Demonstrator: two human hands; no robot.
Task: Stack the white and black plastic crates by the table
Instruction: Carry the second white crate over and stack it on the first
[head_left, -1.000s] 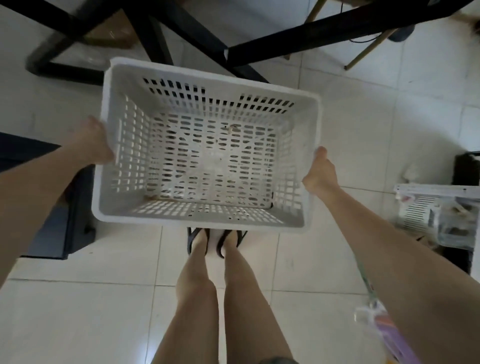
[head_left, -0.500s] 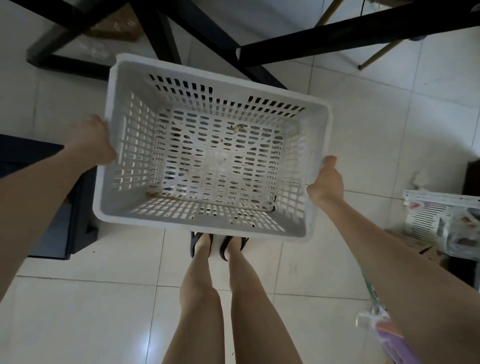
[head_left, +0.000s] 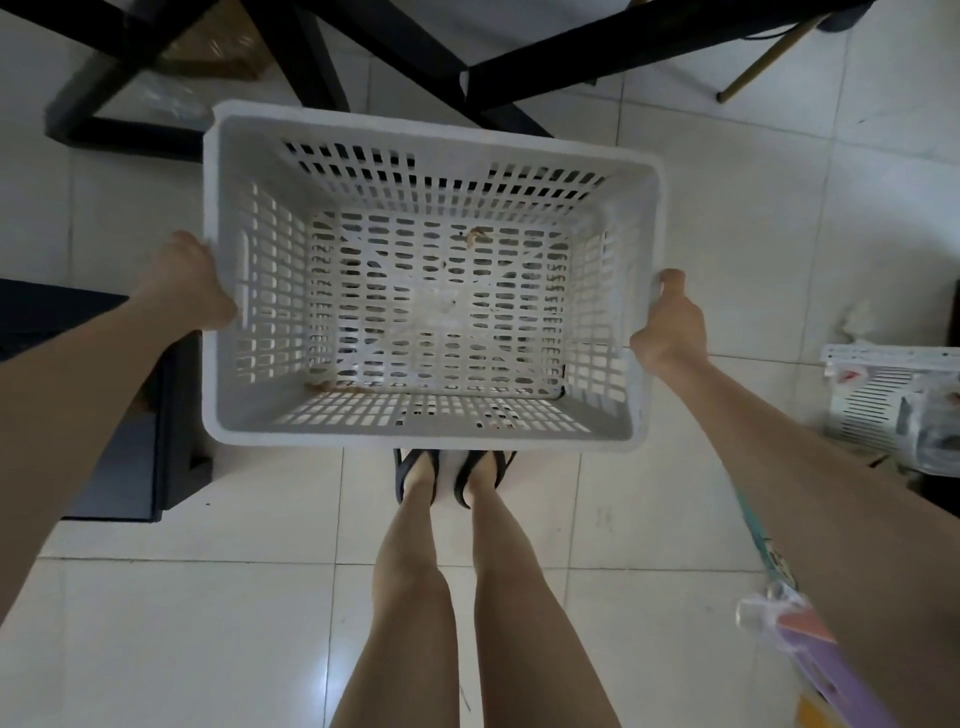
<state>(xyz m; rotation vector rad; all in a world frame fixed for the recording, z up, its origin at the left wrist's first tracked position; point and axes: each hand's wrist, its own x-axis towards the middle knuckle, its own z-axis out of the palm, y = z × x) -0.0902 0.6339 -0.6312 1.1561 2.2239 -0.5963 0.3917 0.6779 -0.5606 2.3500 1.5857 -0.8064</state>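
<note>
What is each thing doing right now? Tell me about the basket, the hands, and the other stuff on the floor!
white crate: held up off the floor, upright, open side up, nearly empty, only small crumbs inside.
left hand: gripping the crate's left rim.
right hand: gripping the crate's right rim.
black crate: resting on the floor at left, partly hidden by the arm.
second white crate: on the floor at right, holding items.

Fingers of left hand (head_left: 189, 283) and right hand (head_left: 670, 325): hidden behind white crate (head_left: 431, 415) walls. Toes: covered by its near rim. Dark box (head_left: 130, 441), second white crate (head_left: 893, 395): cut by frame edges.
</note>
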